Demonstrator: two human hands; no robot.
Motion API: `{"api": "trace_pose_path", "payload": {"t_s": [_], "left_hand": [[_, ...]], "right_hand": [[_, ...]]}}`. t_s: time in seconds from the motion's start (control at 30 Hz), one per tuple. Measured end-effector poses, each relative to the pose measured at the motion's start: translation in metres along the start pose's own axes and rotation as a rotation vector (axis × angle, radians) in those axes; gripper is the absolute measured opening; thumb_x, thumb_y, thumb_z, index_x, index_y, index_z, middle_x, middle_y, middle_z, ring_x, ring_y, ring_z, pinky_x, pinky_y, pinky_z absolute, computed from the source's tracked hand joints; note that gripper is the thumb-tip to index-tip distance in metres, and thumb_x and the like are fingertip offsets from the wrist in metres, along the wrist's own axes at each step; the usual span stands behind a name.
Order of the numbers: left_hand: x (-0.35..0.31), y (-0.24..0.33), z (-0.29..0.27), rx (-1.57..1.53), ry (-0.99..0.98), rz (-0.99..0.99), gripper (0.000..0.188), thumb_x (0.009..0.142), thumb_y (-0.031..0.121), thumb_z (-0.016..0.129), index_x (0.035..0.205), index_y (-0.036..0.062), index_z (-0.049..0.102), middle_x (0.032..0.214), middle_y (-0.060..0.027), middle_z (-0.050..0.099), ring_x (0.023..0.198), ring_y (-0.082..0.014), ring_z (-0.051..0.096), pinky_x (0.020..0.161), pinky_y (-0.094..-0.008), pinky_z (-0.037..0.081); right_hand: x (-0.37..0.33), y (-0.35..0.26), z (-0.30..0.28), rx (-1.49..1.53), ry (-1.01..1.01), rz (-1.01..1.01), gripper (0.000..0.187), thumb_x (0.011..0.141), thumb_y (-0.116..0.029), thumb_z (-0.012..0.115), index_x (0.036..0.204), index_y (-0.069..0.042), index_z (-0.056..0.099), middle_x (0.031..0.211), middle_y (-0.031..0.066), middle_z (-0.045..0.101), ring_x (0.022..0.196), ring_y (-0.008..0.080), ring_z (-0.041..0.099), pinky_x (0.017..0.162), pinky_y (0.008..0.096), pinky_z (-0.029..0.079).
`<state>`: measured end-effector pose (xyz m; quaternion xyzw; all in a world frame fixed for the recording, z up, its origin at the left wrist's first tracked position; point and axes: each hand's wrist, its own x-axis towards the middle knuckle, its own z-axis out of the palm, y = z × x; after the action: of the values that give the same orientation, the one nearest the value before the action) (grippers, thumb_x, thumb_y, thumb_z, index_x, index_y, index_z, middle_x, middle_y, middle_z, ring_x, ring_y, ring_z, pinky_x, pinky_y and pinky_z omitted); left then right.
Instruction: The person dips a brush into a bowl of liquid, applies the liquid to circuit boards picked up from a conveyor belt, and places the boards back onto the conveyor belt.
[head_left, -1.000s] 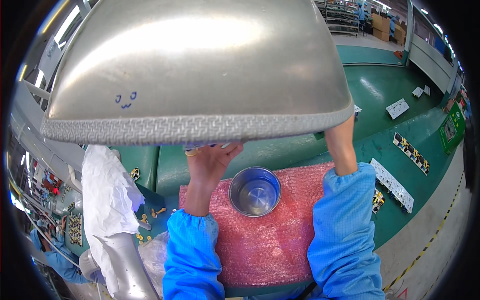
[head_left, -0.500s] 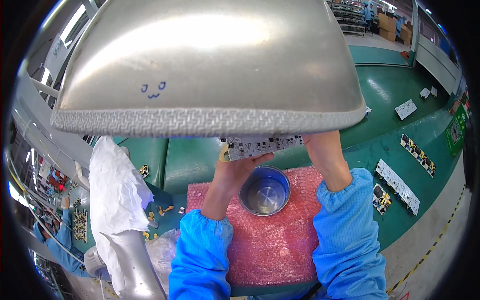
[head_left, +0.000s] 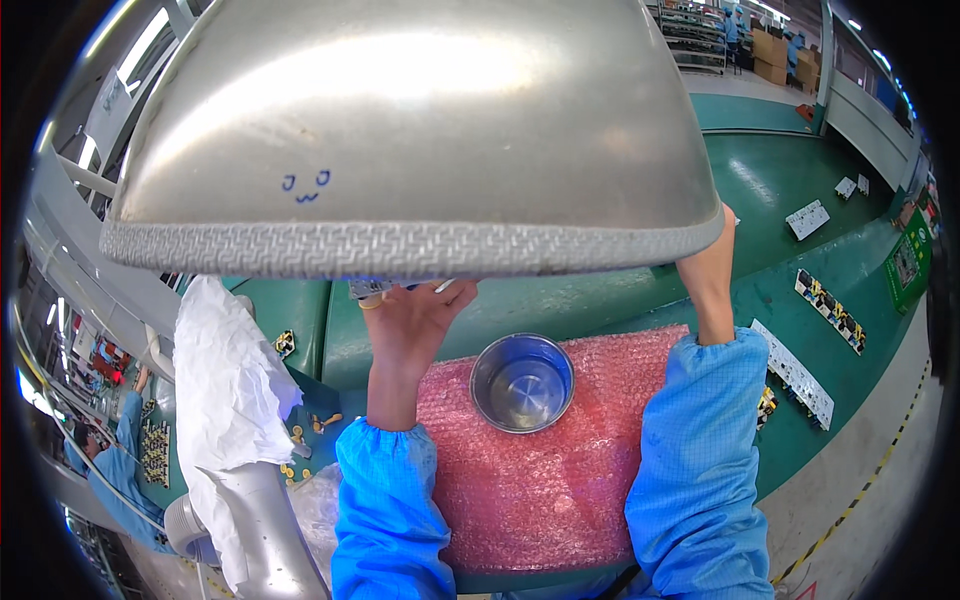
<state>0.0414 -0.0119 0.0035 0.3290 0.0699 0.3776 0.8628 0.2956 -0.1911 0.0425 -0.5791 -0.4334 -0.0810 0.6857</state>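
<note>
My left hand (head_left: pixel 412 322) is raised under the rim of a metal lamp-like hood (head_left: pixel 430 150). It is closed on a circuit board (head_left: pixel 368 288), of which only a small corner shows below the rim. The hood's edge covers some of the fingertips. My right hand (head_left: pixel 708 278) reaches up beside the hood's right corner, with its fingers hidden behind it. Below and between my arms, a round metal bowl (head_left: pixel 522 383) stands on pink bubble wrap (head_left: pixel 540 490).
White crumpled sheeting (head_left: pixel 230 380) drapes over a duct on the left, near small yellow parts (head_left: pixel 298 470). Several circuit boards, including a long white one (head_left: pixel 795 375), lie on the green bench (head_left: pixel 640 295). A person in blue (head_left: pixel 125 470) works at far left.
My left hand has moved left with the board, most of which is now hidden by the hood. My right hand has left the board and moved right and farther away.
</note>
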Motion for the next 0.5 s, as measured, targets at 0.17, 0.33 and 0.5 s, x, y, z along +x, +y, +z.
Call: {"api": "trace_pose_path", "payload": {"t_s": [0.17,0.33,0.5], "left_hand": [[0.001,0.000,0.002,0.033,0.006,0.014,0.065,0.079,0.061,0.052,0.119,0.0105,0.051,0.126,-0.0150,0.051,0.108,-0.0402,0.050,0.097,-0.0528,0.039],[0.002,0.003,0.006,0.070,0.064,0.081,0.069,0.079,0.065,0.051,0.121,0.0103,0.051,0.122,-0.0109,0.056,0.106,-0.0317,0.053,0.095,-0.0504,0.040],[0.002,-0.001,0.006,0.039,0.018,0.052,0.071,0.079,0.066,0.050,0.123,0.0105,0.049,0.120,-0.0105,0.057,0.104,-0.0324,0.054,0.095,-0.0496,0.040]], "right_hand": [[-0.013,-0.013,0.014,-0.031,-0.161,-0.125,0.020,0.076,0.001,0.068,0.096,0.002,0.067,0.086,0.0087,0.068,0.078,0.0152,0.063,0.070,0.0297,0.051],[-0.011,-0.031,0.008,-0.017,-0.340,-0.142,0.023,0.075,0.002,0.070,0.097,-0.002,0.069,0.085,0.0136,0.068,0.079,0.0197,0.065,0.073,0.0307,0.051],[-0.010,-0.024,0.012,-0.041,-0.203,-0.240,0.023,0.074,0.002,0.070,0.096,-0.003,0.069,0.087,0.0139,0.068,0.078,0.0226,0.066,0.072,0.0301,0.051]]}}
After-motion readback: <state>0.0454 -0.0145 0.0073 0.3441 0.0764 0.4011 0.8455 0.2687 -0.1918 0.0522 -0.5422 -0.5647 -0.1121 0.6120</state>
